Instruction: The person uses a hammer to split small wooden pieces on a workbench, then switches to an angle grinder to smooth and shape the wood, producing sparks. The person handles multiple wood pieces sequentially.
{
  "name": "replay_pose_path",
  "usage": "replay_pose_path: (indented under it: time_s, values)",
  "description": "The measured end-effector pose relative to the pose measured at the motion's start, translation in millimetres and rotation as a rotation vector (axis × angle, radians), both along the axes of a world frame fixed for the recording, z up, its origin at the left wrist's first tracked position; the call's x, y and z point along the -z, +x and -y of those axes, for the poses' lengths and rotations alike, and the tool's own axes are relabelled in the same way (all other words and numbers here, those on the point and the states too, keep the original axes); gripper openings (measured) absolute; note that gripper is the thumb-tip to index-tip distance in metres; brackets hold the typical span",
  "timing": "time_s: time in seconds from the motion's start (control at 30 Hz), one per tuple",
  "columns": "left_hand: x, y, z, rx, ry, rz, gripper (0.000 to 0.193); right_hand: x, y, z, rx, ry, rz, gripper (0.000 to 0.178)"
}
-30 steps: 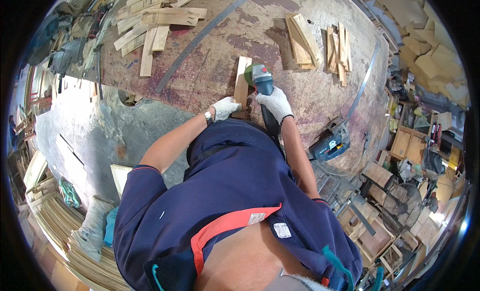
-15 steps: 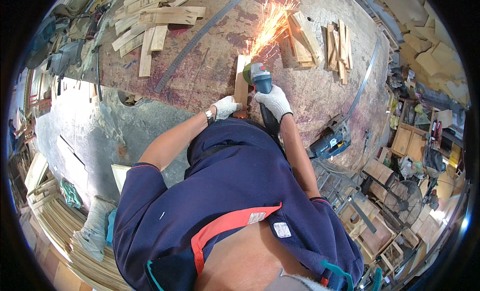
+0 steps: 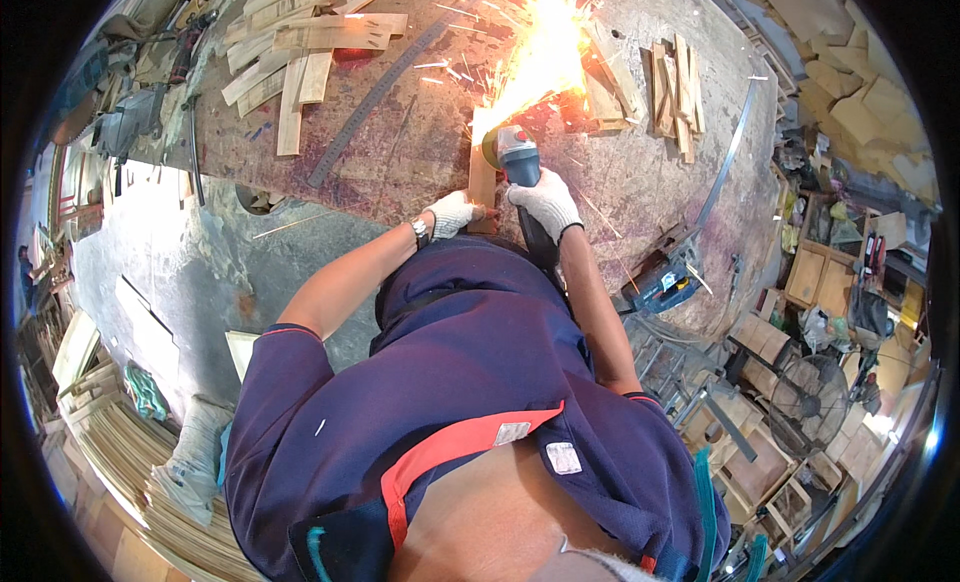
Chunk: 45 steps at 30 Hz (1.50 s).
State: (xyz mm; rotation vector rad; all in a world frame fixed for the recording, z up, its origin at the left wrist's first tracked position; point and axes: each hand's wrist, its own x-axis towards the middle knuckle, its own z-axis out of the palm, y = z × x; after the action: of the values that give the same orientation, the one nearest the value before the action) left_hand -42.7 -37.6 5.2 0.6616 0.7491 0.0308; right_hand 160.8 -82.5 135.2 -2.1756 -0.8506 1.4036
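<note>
My right hand (image 3: 546, 202), in a white knit glove, is closed round the body of a blue and black angle grinder (image 3: 520, 164). The grinder's disc meets the right side of a narrow wooden board (image 3: 482, 177) near its far end. A bright fan of sparks (image 3: 548, 57) flies away from the disc, hiding part of the work surface. My left hand (image 3: 452, 214), gloved too and with a watch at the wrist, is closed on the near end of the board, which lies against my body at the table's edge.
Wood strips (image 3: 300, 72) lie piled at the far left beside a long metal ruler (image 3: 390, 87). More wood pieces (image 3: 680, 92) sit at the far right. A blue power tool (image 3: 664, 282) rests near my right forearm, and a fan (image 3: 808, 402) stands beyond it.
The spark stream has grown much larger and brighter, scattering wider across the table. The grinder has shifted very slightly left; both hands keep their hold.
</note>
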Motion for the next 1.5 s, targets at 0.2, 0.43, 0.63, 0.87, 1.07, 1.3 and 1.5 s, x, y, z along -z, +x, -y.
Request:
replay_pose_path:
  time_s: [0.2,0.43,0.63,0.87,1.07,1.3,1.5]
  values:
    - [6.8,-0.1,-0.3,-0.012,-0.033,-0.001,0.039,-7.6,-2.4,-0.8,-0.014,0.008,0.005,0.038]
    - [12.5,0.5,2.3,0.045,0.079,-0.112,0.042,-22.9,-6.4,-10.9,-0.024,-0.081,0.026,0.04]
    - [47.2,-6.1,4.8,0.147,0.35,-0.176,0.052,-16.1,-5.7,-8.5,-0.013,0.014,0.142,0.043]
    - [-82.6,11.3,-13.5,0.313,0.96,-0.607,0.052,-38.2,37.5,43.1,0.346,0.257,0.164,0.034]
    - [-73.5,79.3,-2.6,0.445,0.914,-0.363,0.076,-56.6,75.0,104.8,0.633,0.414,0.173,0.026]
    - [-66.8,156.5,8.1,0.504,1.267,-0.143,0.074,-52.7,101.2,154.6,0.796,0.473,0.134,0.025]
    - [-95.4,73.2,-76.3,0.012,1.363,-0.534,0.038,-30.0,104.8,175.0,0.836,0.388,0.123,0.024]
